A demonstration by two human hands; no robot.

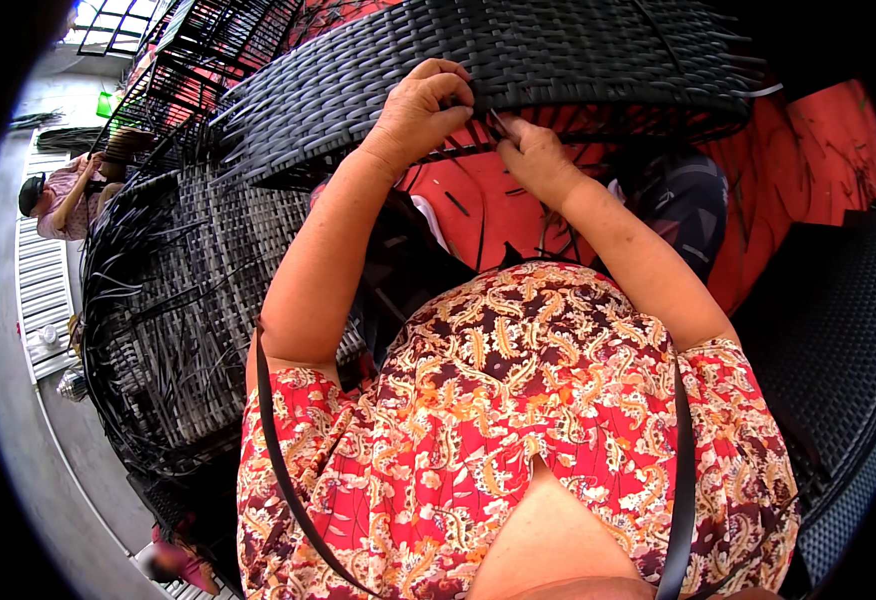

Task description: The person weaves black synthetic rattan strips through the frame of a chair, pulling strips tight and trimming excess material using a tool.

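A woven wicker panel [398,75] of flat black-grey strands stretches across in front of me, loose strand ends sticking out at both sides. My left hand [426,108] is at its lower edge, fingers curled and thumb toward the fingertips. Whatever that pinch holds is hidden. Just to the right, my right hand [538,160] is closed below the same edge. A thin grey pointed piece [498,122] juts up from its fingertips toward the weave; whether it is a strand end or a tool tip is too small to tell.
At left stands a large woven piece [198,310] with many loose strands, below a black open frame [193,75]. Dark woven panels [823,330] lean at right. Strand scraps lie on the red floor covering [798,150]. Another person [66,195] sits far left; part of someone shows lower left.
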